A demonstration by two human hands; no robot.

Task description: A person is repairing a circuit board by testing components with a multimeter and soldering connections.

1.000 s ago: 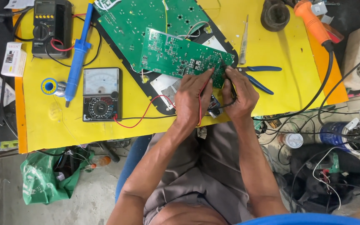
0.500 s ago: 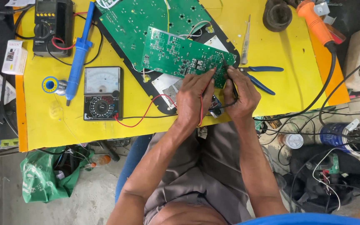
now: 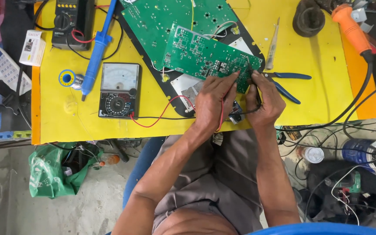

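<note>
Bright, even daylight, soft shadows, sharp focus throughout.

Green circuit boards: two, a small one (image 3: 205,56) atop a large one (image 3: 170,21)
Multimeters: two, analog (image 3: 119,90) and digital (image 3: 71,19)
Blue-handled pliers: one (image 3: 286,82)
Blue desoldering pump: one (image 3: 96,48)
Solder spool: one (image 3: 67,78)
Hands: two, left (image 3: 212,102), right (image 3: 264,102)

Bare yellow mat (image 3: 318,100) at right centre gives passage; pliers (image 3: 286,82) and meter (image 3: 119,90) flank the hands.
</note>
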